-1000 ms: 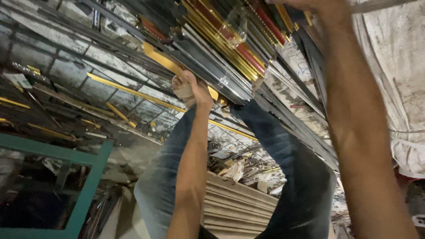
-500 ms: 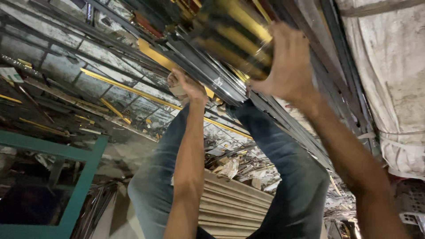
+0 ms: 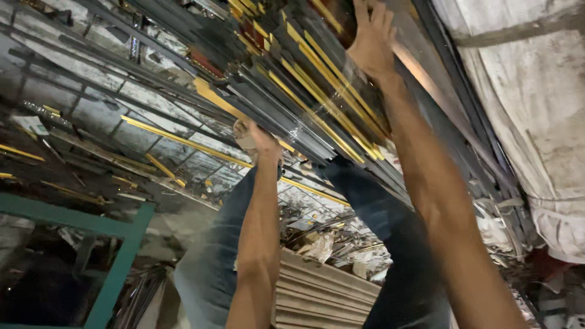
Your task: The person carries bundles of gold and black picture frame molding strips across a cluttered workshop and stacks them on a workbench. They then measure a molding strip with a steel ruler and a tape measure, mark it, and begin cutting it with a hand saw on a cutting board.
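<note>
**Two hands on a bundle of long metal strips**

A bundle of long, thin metal profile strips (image 3: 304, 91), some gold-coloured and some dark grey, runs slantwise across the upper middle of the view, from the top left down toward the right. It looks wrapped in clear glossy film, which catches the light near its lower end.

The left hand (image 3: 253, 137) is closed into a fist at the lower edge of the bundle, gripping its underside; which strip the fingers enclose cannot be told. The left forearm rises to it from the bottom of the view. The right hand (image 3: 372, 39) lies flat and open on the upper face of the bundle, fingers spread and pointing toward the top edge, palm pressed on the strips. Its forearm stretches down to the bottom right corner.

Below the arms are the person's legs in blue jeans (image 3: 390, 219). Between them lies a stack of pale ribbed panels (image 3: 323, 292), with crumpled scraps and short offcuts scattered just beyond it. More loose gold and grey strips (image 3: 177, 140) lie over the tiled floor to the left. A teal metal frame (image 3: 116, 268) stands at the lower left. At the far right hangs a large, dirty white sack (image 3: 536, 109).
</note>
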